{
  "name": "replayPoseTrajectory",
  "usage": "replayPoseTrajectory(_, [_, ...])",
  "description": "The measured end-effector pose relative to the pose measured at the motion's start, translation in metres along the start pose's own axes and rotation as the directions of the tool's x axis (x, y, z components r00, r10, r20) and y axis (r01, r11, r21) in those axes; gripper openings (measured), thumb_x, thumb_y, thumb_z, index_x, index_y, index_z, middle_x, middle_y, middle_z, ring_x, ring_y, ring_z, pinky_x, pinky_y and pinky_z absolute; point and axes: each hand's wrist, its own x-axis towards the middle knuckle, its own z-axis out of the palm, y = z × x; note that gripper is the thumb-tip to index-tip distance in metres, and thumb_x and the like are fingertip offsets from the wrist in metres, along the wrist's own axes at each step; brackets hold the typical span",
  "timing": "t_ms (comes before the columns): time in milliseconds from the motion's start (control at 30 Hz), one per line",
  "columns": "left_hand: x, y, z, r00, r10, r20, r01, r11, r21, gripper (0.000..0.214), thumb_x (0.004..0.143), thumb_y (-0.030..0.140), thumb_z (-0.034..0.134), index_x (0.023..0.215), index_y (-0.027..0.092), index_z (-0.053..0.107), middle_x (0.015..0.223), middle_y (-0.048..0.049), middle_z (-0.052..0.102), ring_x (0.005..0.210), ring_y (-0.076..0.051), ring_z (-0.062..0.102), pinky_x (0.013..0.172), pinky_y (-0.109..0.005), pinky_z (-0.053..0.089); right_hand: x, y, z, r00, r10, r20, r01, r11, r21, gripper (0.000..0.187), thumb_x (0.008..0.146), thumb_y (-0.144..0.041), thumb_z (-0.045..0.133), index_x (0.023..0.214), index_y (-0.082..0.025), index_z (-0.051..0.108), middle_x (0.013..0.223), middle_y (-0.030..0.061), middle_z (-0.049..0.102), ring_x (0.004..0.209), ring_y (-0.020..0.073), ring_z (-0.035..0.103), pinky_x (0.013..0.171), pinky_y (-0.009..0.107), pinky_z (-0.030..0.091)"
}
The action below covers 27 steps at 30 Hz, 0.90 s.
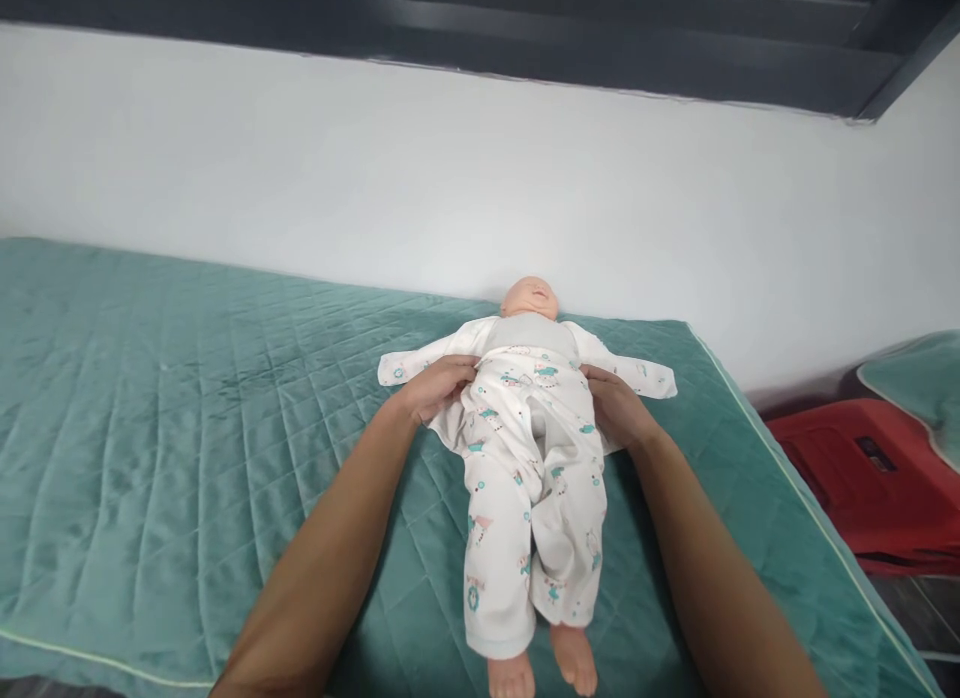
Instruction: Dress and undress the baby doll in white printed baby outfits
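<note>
A baby doll [529,295] lies on its back, head toward the wall and bare feet toward me. It wears white printed pants [499,478], pulled up high over the belly, and a white long-sleeved top [649,378] with both sleeves spread out sideways. At the left side of the waistband my left hand [446,383] is closed, fingers pinching the pants' edge. My right hand [616,406] grips the waistband on the opposite side, its fingertips partly hidden by the cloth. Part of the top shows below both hands, beside the hips.
The doll rests on a green quilted cover [187,458] with pale piping along its edge. Behind it rises a white wall [450,178] under a dark frame [450,23]. A red chair or case [862,468] stands beyond the right edge, with green cloth [919,383] on it.
</note>
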Motion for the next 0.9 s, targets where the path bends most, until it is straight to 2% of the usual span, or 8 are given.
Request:
replayPoseTrajectory(100, [0.002, -0.003, 0.002, 0.989, -0.129, 0.075, 0.143, 0.964, -0.225, 0.009, 0.060, 0.016, 0.063, 0.069, 0.017, 0.064, 0.065, 0.0018, 0.056, 0.057, -0.010, 0.046, 0.052, -0.023, 0.037, 0.001, 0.002, 0.002, 1.000, -0.001, -0.008, 0.001, 1.000, 0.018, 0.018, 0.063, -0.027, 0.069, 0.068, -0.021, 0.052, 0.059, -0.0064, 0.051, 0.055, 0.0108, 0.042, 0.054, 0.025, 0.032])
replayPoseTrajectory(267, [0.003, -0.006, -0.002, 0.986, -0.141, 0.083, 0.160, 0.939, -0.304, 0.015, 0.060, 0.015, 0.063, 0.074, 0.015, 0.067, 0.071, -0.0007, 0.063, 0.063, -0.011, 0.053, 0.062, -0.024, 0.043, 0.002, 0.005, -0.004, 0.999, -0.017, 0.052, 0.017, 1.000, -0.015, 0.025, 0.062, -0.025, 0.072, 0.075, -0.022, 0.050, 0.065, -0.0084, 0.051, 0.058, 0.0099, 0.043, 0.057, 0.024, 0.032])
replayPoseTrajectory(400, [0.001, -0.009, -0.006, 0.983, -0.106, 0.151, 0.137, 0.968, -0.210, 0.024, 0.059, 0.013, 0.063, 0.082, 0.014, 0.070, 0.078, -0.0029, 0.068, 0.071, -0.013, 0.060, 0.069, -0.025, 0.047, 0.000, 0.003, -0.014, 0.991, -0.046, 0.125, 0.061, 0.992, -0.115, 0.025, 0.065, -0.028, 0.074, 0.080, -0.021, 0.055, 0.074, -0.0062, 0.057, 0.066, 0.0109, 0.049, 0.063, 0.024, 0.037])
replayPoseTrajectory(567, [-0.002, -0.009, -0.007, 0.974, -0.007, 0.224, 0.021, 0.998, -0.060, 0.031, 0.058, 0.013, 0.069, 0.088, 0.015, 0.070, 0.085, -0.0026, 0.071, 0.081, -0.017, 0.064, 0.080, -0.030, 0.050, -0.002, -0.002, -0.020, 0.988, -0.076, 0.137, 0.112, 0.955, -0.274, 0.026, 0.069, -0.037, 0.073, 0.082, -0.020, 0.057, 0.081, -0.0023, 0.062, 0.075, 0.0141, 0.054, 0.071, 0.028, 0.044])
replayPoseTrajectory(733, [-0.005, -0.003, -0.003, 0.972, 0.024, 0.233, -0.044, 0.996, 0.082, 0.034, 0.057, 0.014, 0.066, 0.091, 0.016, 0.069, 0.093, -0.0042, 0.073, 0.090, -0.021, 0.064, 0.086, -0.033, 0.051, -0.003, -0.008, -0.020, 0.991, -0.040, 0.124, 0.085, 0.921, -0.381, 0.026, 0.065, -0.032, 0.071, 0.083, -0.020, 0.057, 0.081, -0.0016, 0.064, 0.079, 0.0163, 0.057, 0.072, 0.028, 0.046])
replayPoseTrajectory(900, [-0.004, -0.002, 0.000, 0.981, 0.021, 0.193, -0.046, 0.991, 0.129, 0.031, 0.056, 0.015, 0.060, 0.086, 0.017, 0.067, 0.088, -0.0023, 0.071, 0.087, -0.022, 0.064, 0.081, -0.031, 0.050, -0.003, -0.010, -0.012, 0.999, 0.028, 0.030, -0.011, 0.882, -0.472, 0.020, 0.064, -0.027, 0.063, 0.083, -0.020, 0.060, 0.076, 0.0003, 0.067, 0.072, 0.0172, 0.058, 0.064, 0.027, 0.046])
